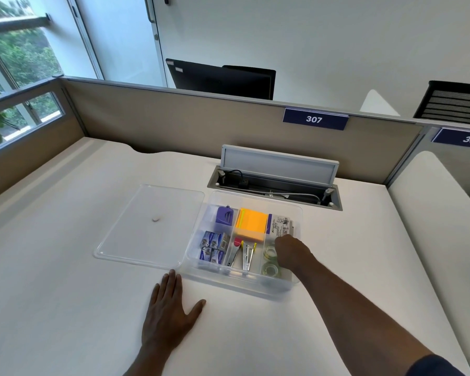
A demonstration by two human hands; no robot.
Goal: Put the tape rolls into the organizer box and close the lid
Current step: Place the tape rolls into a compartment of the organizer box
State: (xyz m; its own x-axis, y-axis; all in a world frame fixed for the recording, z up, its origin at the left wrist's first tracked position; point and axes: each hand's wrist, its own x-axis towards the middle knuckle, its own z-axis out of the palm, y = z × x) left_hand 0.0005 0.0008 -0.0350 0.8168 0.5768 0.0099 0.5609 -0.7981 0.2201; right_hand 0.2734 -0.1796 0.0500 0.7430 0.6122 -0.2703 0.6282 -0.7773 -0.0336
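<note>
A clear plastic organizer box (277, 290) stands open on the white desk. Its clear lid (149, 223) lies flat on the desk to the left of it. Two clear tape rolls sit in the box's right front compartment, one (269, 252) behind the other (270, 269). My right hand (292, 253) reaches into that compartment, fingers down beside the rolls; whether it grips one is hidden. My left hand (171, 308) lies flat on the desk in front of the box's left corner, fingers spread.
The other compartments hold orange sticky notes (251, 223), staple boxes (213, 246), staplers (242, 256), a purple item (224, 215) and a labelled packet (281, 226). An open cable hatch (277, 183) lies behind the box, in front of the beige partition (201, 123).
</note>
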